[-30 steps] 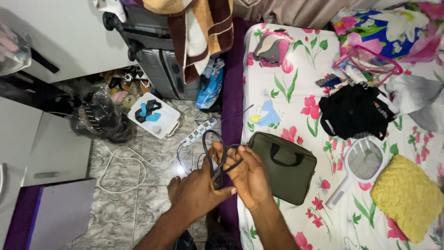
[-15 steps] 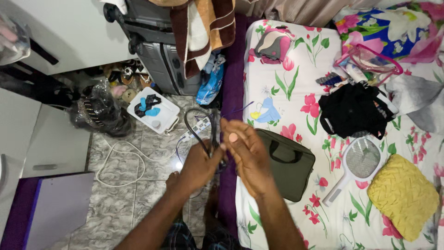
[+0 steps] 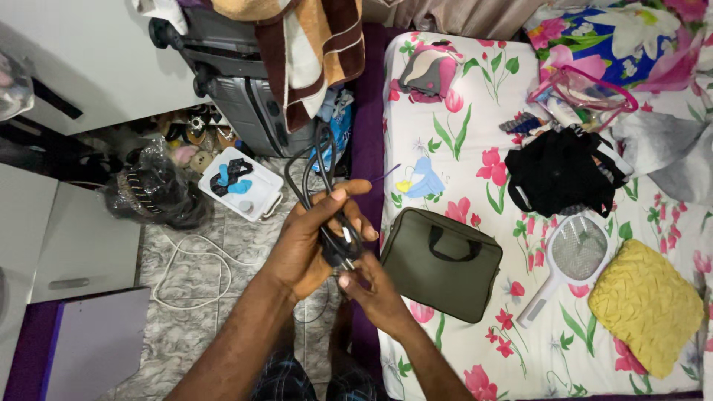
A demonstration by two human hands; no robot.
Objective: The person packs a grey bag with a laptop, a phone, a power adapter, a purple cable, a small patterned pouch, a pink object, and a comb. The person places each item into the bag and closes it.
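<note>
My left hand is closed around a coiled black cable whose loops stick up above my fingers. A dark plug or adapter sits at the bottom of the bundle. My right hand is just below it, fingers pinching the lower end of the cable bundle. Both hands hover over the edge of the bed, beside an olive green laptop bag lying flat on the floral sheet.
On the bed lie a black garment, a white racket-shaped swatter, a yellow cushion and a pink-trimmed clear pouch. On the tiled floor are a grey suitcase, a white tray, a black plastic bag and a white cord.
My hands have risen and shifted left with the cable; the left hand now wraps the bundle from above while the right hand has dropped beneath it.
</note>
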